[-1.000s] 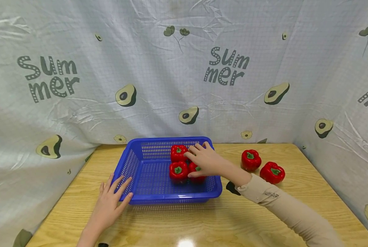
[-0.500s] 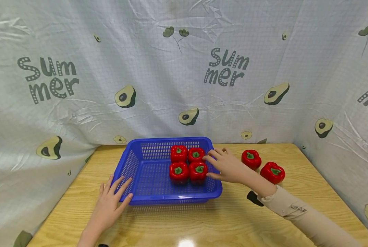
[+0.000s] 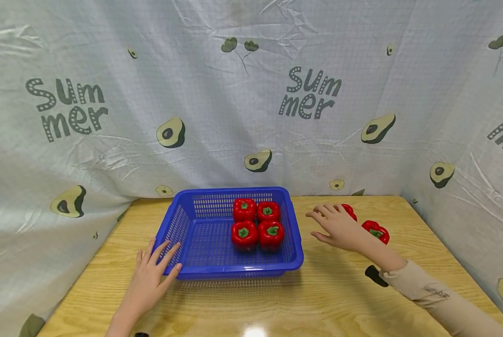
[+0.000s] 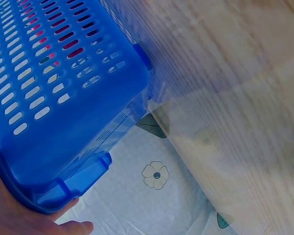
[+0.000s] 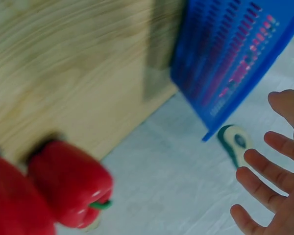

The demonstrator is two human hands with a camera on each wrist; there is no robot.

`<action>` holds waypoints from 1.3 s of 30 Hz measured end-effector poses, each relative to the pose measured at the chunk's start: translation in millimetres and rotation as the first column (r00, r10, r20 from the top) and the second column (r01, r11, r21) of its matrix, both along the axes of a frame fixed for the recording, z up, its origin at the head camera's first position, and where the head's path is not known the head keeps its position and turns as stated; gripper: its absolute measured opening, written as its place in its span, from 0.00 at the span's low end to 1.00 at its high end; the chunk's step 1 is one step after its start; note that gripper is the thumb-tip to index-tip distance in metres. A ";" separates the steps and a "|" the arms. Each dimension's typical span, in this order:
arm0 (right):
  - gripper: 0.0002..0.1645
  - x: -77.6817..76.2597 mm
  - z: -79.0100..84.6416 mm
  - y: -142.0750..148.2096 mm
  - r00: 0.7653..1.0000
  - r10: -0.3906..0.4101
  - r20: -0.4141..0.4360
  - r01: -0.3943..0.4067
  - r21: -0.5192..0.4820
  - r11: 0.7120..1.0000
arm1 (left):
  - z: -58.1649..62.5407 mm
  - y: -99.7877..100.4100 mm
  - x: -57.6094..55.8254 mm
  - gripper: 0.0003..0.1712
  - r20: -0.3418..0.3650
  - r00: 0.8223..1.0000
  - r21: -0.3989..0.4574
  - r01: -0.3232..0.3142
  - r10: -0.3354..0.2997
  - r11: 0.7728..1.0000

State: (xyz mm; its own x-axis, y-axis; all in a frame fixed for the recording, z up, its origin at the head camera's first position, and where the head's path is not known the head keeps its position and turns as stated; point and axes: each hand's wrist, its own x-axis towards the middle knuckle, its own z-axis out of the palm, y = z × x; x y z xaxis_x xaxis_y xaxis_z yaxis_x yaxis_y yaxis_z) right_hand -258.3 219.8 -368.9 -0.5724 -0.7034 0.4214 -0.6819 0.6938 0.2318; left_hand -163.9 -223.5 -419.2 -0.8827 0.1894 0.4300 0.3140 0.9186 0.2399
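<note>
Several red bell peppers [image 3: 244, 236] with green stems stand together in the right half of a blue plastic basket [image 3: 234, 268]. My left hand [image 3: 148, 281] rests on the basket's front left corner, fingers spread over the rim. My right hand [image 3: 337, 228] hovers over the table to the right of the basket, fingers loosely bent and holding nothing. Partly behind it in the head view is a red bell pepper [image 3: 349, 211]; another bell pepper [image 3: 375, 231] lies farther right, partly covered by the wrist. Both loose peppers also show in the right wrist view, the nearer pepper [image 5: 71, 183] whole.
The wooden table [image 3: 218, 309] carries the basket and the loose peppers. A pale curtain [image 3: 218, 117] printed with avocados and lettering hangs along the table's back and sides. A dark strap end [image 3: 375, 276] sticks out beneath the right wrist.
My right hand has come out of the basket and moved right, toward the loose peppers, leaving a pepper in the basket's right side. The left hand has stayed on the corner.
</note>
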 end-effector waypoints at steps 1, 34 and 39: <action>0.27 -0.9 -0.8 3.8 1.000 -0.003 -0.010 0.003 0.000 1.000 | 0.0 0.1 0.0 0.26 0.001 1.000 0.000 -0.001 0.001 1.000; 0.36 -25.6 -26.3 68.7 0.908 -0.401 0.119 0.408 -0.043 0.912 | -3.4 -1.1 -1.1 0.25 -0.059 0.998 -0.001 0.017 -0.017 1.000; 0.37 -30.4 -30.4 67.9 0.898 -0.425 0.114 0.433 -0.052 0.900 | -3.4 -1.6 -1.4 0.25 -0.069 0.998 -0.007 0.011 -0.012 1.000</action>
